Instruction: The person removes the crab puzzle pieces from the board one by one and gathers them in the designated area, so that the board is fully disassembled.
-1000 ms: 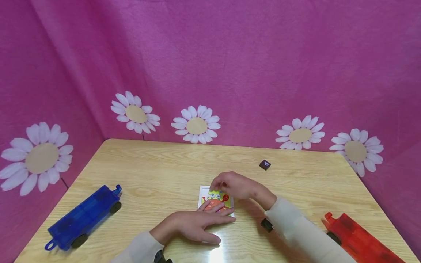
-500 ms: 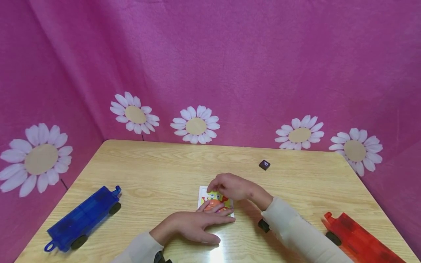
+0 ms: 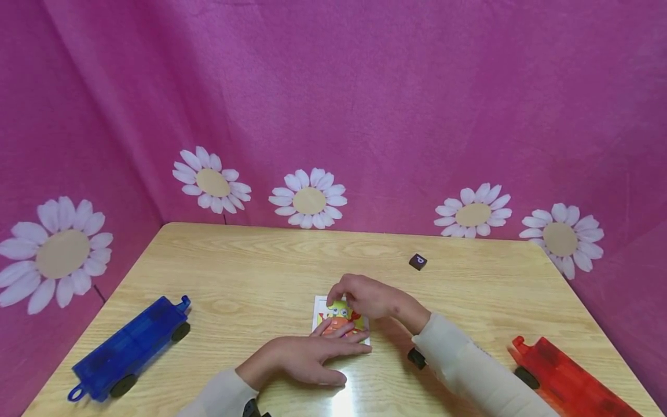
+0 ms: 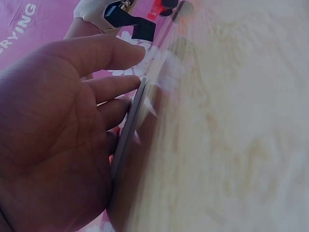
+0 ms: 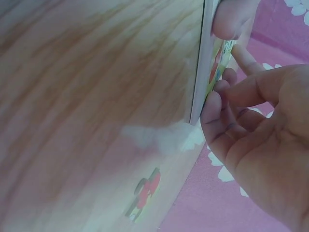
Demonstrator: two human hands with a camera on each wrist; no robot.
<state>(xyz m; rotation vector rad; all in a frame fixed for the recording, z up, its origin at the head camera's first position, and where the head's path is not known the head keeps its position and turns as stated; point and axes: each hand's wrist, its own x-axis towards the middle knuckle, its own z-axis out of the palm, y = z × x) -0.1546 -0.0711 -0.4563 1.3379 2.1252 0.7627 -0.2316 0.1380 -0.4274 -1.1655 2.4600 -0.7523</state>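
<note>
A small square picture puzzle (image 3: 339, 323) with a red crab on yellow lies flat in a white frame (image 3: 316, 307) at the table's middle. Over its near half my left hand (image 3: 310, 359) rests, fingers spread and nearly straight. The frame's thin edge (image 4: 126, 140) runs beneath those fingers in the left wrist view. At the puzzle's far right corner is my right hand (image 3: 374, 298), its fingers bent and their tips touching the picture (image 5: 219, 63). Whether a loose piece lies between these fingertips is hidden.
To the left stands a blue toy trailer (image 3: 130, 350) with black wheels; a red one (image 3: 578, 379) stands at the right edge. A small dark tile (image 3: 418, 262) with a light letter lies toward the back. Pink flowered cloth (image 3: 375, 145) hangs behind the table.
My right hand has shifted slightly left along the puzzle's far edge, mostly in the first half second. My left hand has stayed on the puzzle.
</note>
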